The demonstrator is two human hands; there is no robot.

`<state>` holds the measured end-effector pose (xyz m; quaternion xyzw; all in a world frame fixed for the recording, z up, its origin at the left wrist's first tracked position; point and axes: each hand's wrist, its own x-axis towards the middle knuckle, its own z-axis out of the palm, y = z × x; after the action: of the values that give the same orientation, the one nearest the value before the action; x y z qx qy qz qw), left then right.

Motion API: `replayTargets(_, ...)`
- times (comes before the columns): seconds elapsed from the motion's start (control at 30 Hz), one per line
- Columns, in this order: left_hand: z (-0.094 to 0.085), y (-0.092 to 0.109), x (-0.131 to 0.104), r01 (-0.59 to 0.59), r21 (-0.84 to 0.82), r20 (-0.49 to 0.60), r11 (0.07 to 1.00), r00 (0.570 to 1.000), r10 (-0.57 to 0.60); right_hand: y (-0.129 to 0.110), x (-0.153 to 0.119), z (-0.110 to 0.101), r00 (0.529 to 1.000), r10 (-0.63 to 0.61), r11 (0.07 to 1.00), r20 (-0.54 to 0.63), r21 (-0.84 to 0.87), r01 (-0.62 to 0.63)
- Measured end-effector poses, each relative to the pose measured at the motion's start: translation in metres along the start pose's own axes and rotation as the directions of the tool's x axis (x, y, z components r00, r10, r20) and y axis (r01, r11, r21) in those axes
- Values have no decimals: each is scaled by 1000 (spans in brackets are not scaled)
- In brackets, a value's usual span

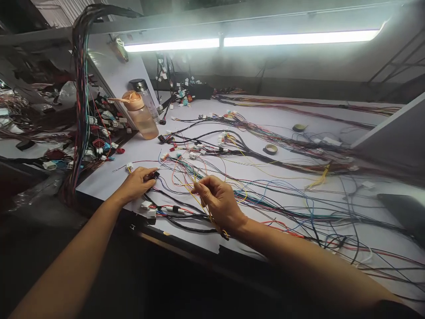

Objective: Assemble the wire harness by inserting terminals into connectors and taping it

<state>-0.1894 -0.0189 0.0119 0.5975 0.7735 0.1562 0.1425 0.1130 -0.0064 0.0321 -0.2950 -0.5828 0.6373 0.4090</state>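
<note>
My left hand (137, 184) is closed around a small black connector (153, 175) above the near left part of the white table. In my right hand (217, 199), thumb and forefinger pinch thin yellow wires (210, 213), which hang down past the palm. Below and between the hands lies a black-sleeved branch of harness with white connectors (151, 212) on its ends. Just behind my right hand, a bundle of thin coloured wires (189, 168) fans out across the tabletop. A small white connector (129, 166) rests beyond my left hand.
Two bottles, one with a peach lid (134, 101) and one with a dark lid (138, 84), stand at the back left. A thick wire bundle (79, 102) hangs over the left edge. Two tape rolls, one nearer (270, 149), lie among harnesses. A lamp (299, 39) runs overhead.
</note>
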Motion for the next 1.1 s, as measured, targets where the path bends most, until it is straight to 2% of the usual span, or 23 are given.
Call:
replayTargets(0.13,-5,0,-1,-34,-9,-32,999,999,34,4,0,0,1000,-17,1000,4,-8,17)
replayTargets(0.23,-11,7,-13,-42,-66,-136,997,990,33,6,0,-1,1000,-27,1000,4,-12,28)
replayTargets(0.37,-16,33,-40,-118,-329,-240,937,970,38,4,0,-1,999,-41,999,5,-21,41)
replayTargets(0.5,-13,68,-71,-118,-603,-205,789,979,-10,-1,-2,0,999,-43,998,14,-46,44)
replayTargets(0.7,4,97,-101,61,-860,4,507,994,-113,-1,-7,3,998,-55,994,26,-95,57)
replayTargets(0.83,19,107,-107,133,-928,62,348,976,-207,3,-7,3,996,-82,986,28,-143,85)
replayTargets(1.1,50,124,-94,68,-995,53,67,977,-207,16,-3,2,998,-59,987,15,-148,60)
